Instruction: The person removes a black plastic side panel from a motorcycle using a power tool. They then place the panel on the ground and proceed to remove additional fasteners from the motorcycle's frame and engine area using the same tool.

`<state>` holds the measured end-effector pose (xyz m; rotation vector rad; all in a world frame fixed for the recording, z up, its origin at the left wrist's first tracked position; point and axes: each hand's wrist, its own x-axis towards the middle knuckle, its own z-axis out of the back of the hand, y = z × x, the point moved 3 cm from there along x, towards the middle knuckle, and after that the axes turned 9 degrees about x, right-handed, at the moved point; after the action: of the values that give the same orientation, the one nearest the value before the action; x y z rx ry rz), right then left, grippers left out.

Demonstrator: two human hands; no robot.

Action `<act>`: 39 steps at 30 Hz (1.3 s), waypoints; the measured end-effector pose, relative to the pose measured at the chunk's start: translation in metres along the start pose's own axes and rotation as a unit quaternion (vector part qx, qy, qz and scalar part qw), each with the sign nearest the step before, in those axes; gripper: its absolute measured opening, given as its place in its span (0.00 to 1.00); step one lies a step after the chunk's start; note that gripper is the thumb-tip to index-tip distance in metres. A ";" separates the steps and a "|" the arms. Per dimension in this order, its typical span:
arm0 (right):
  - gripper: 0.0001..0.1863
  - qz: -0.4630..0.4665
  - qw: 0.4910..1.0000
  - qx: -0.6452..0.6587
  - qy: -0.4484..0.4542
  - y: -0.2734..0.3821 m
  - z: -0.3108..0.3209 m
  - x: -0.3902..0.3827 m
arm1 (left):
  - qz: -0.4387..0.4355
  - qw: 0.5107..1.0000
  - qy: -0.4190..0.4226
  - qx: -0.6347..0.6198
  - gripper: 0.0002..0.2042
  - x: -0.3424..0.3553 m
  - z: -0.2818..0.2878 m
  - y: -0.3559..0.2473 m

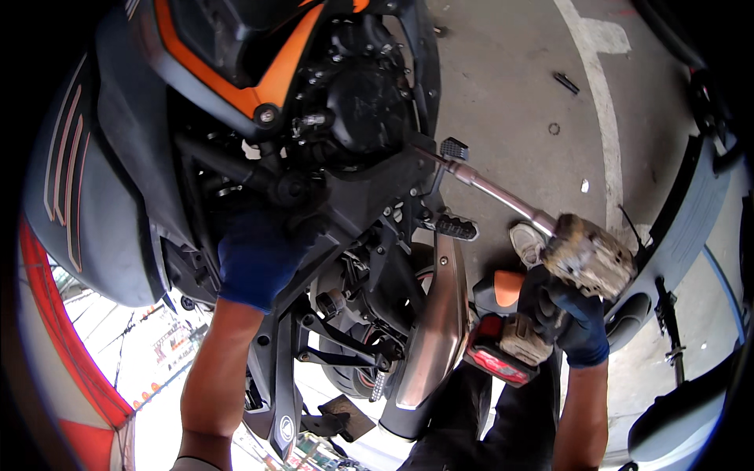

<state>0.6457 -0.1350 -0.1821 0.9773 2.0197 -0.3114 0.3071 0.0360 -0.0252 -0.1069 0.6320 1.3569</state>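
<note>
A motorcycle with grey and orange panels fills the left and middle. My left hand, in a blue and black glove, is in against its black frame below the orange panel; the fingers are lost among dark parts. On the right, my gloved right hand is wrapped round the handle of a worn, dirty cordless impact wrench with a red and black battery. From its nose a long metal extension runs up and left to the bike, beside the round black engine cover. The extension's tip is too dark to make out.
A foot peg and a pedal stick out near the extension. Below them is the silver exhaust muffler. A small black object lies on the grey floor, and grey vehicle bodywork stands at the right.
</note>
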 end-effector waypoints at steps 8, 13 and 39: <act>0.15 0.010 0.997 0.075 0.015 0.026 0.026 -0.024 | -0.042 0.956 -0.204 0.207 0.22 -0.014 -0.006 0.011; 0.14 0.019 0.990 0.099 0.096 0.024 0.033 -0.020 | -0.095 0.985 -0.097 0.107 0.19 -0.011 0.001 0.017; 0.11 0.026 0.967 0.043 -0.251 -0.022 0.289 0.249 | -0.063 0.990 0.040 0.119 0.25 0.001 0.013 0.010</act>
<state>0.7155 -0.1727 -0.5556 0.8937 1.5262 -0.5606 0.3024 0.0452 -0.0121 -0.0086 0.8357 1.1512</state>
